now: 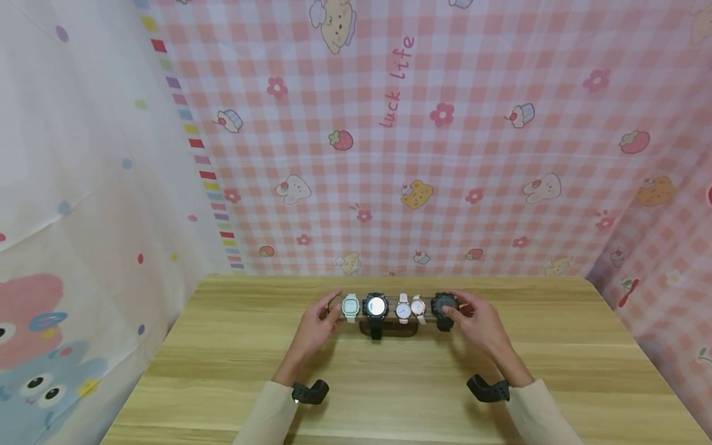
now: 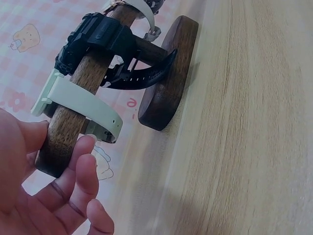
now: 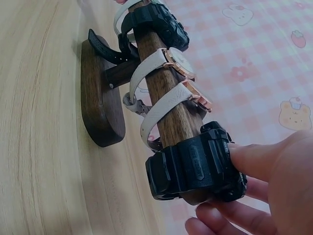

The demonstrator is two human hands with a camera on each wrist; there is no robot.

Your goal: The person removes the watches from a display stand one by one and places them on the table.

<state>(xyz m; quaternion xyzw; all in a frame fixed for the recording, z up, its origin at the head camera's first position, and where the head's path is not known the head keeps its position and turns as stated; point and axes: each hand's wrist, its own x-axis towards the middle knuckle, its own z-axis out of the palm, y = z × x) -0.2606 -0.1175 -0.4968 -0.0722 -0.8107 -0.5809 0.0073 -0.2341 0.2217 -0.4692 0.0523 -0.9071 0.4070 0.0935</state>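
A dark wooden watch stand (image 2: 61, 139) with a T-shaped bar on an oval base (image 3: 93, 103) stands on the table, carrying several watches. My left hand (image 1: 314, 329) holds the bar's left end between thumb and fingers, beside a mint-green square watch (image 1: 350, 306). At the opposite end, my right hand (image 1: 481, 322) pinches a black chunky watch (image 3: 195, 164) that wraps the bar, thumb on its face side. Between them sit another black watch (image 1: 376, 307), its strap end hanging loose, and two white-strapped watches with rose-gold cases (image 3: 181, 63), side by side. The right watch's face is partly covered by my thumb.
The light wooden table (image 1: 233, 371) reaches back to a pink checked cloth (image 1: 389, 154) hung behind it. A white dotted cloth (image 1: 100, 185) hangs on the left. Black bands with mounts (image 1: 311, 392) are strapped to both wrists.
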